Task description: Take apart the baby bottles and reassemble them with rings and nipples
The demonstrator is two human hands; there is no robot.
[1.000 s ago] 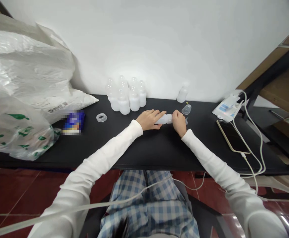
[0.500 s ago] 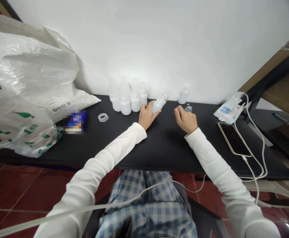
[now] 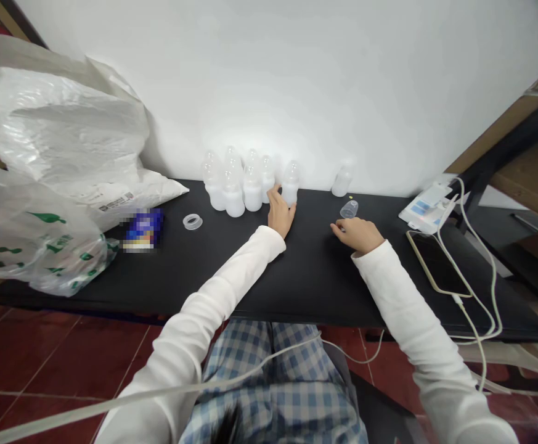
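My left hand (image 3: 280, 213) is closed around the lower part of a white baby bottle (image 3: 290, 184) with a clear domed cap. That bottle stands upright on the black table, just right of a cluster of several similar capped bottles (image 3: 234, 200). My right hand (image 3: 360, 234) hovers low over the table with its fingers loosely bent and a small gap by the thumb; I see nothing held there. Just beyond its fingers lies a clear domed cap (image 3: 349, 209) on its side. Farther back, a bottle without a dome (image 3: 341, 182) stands near the wall.
A pale ring (image 3: 192, 222) lies left of the cluster. Farther left are a blurred blue packet (image 3: 143, 229) and large plastic bags (image 3: 56, 148). On the right are a phone (image 3: 439, 264), white cables and a white-blue package (image 3: 426, 208). The white wall (image 3: 296, 80) rises behind the table.
The bottle in my left hand went from tilted to upright and moved slightly left toward the cluster. My right hand moved right and nearer to me, uncovering more of the clear cap.
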